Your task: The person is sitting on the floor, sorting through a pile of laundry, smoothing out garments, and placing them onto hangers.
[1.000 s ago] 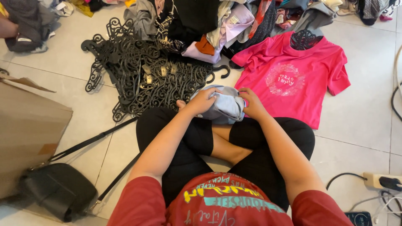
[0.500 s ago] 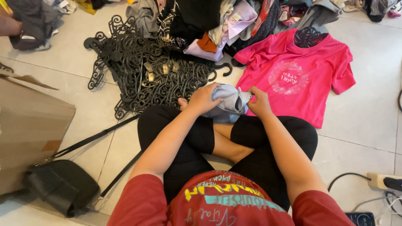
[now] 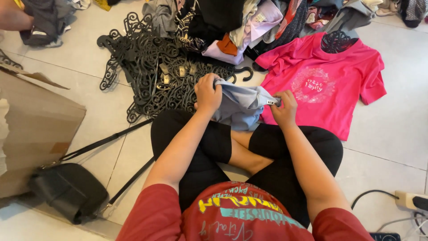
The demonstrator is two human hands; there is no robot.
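Sitting on a tiled floor point(image 3: 392, 129), the person grips a blue garment point(image 3: 240, 105) with left hand point(image 3: 208, 93) and right hand point(image 3: 284, 107); hangers point(image 3: 156, 76) and a clothes pile point(image 3: 249, 22) lie far, a pink shirt point(image 3: 325, 85) right.

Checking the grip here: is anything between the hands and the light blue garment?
Nothing visible. The left hand and the right hand both grip the light blue garment directly, bunched above the lap.
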